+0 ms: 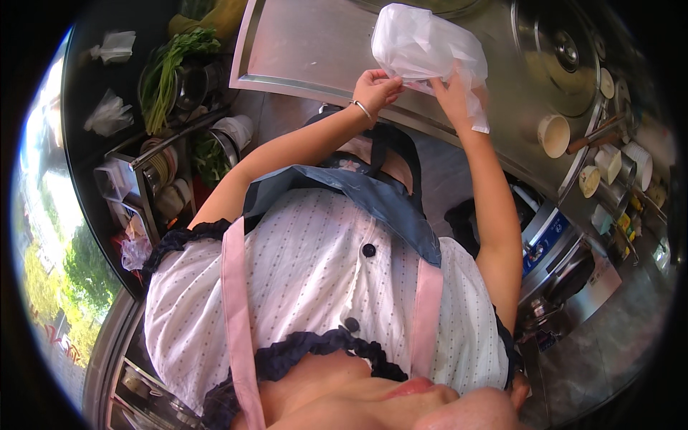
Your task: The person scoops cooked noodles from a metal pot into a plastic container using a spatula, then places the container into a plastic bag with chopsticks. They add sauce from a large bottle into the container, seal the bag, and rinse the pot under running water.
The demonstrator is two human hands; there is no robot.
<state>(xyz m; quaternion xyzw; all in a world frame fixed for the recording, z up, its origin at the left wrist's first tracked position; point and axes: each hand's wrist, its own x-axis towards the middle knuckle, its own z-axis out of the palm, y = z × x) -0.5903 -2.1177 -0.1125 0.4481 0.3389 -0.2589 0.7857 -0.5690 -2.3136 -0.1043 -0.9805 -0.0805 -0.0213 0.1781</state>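
Note:
A translucent white plastic bag (424,45) stands out in a rounded, boxy shape above the stainless steel counter (312,54). Whatever gives it that shape is hidden by the film. My left hand (376,90), with a silver bangle at the wrist, pinches the bag's near edge between thumb and fingertips. On the other side, my right hand (457,102) grips the bag's near right part. Loose film drapes over its fingers and hangs beside the wrist, so those fingers are partly covered.
A large round lidded pot (564,54) is set at the counter's right, near a paper cup (553,136) and a wooden-handled utensil (583,144). Leafy green stalks (164,86) lie at the left, above a metal rack (156,150) holding stacked plates (161,161).

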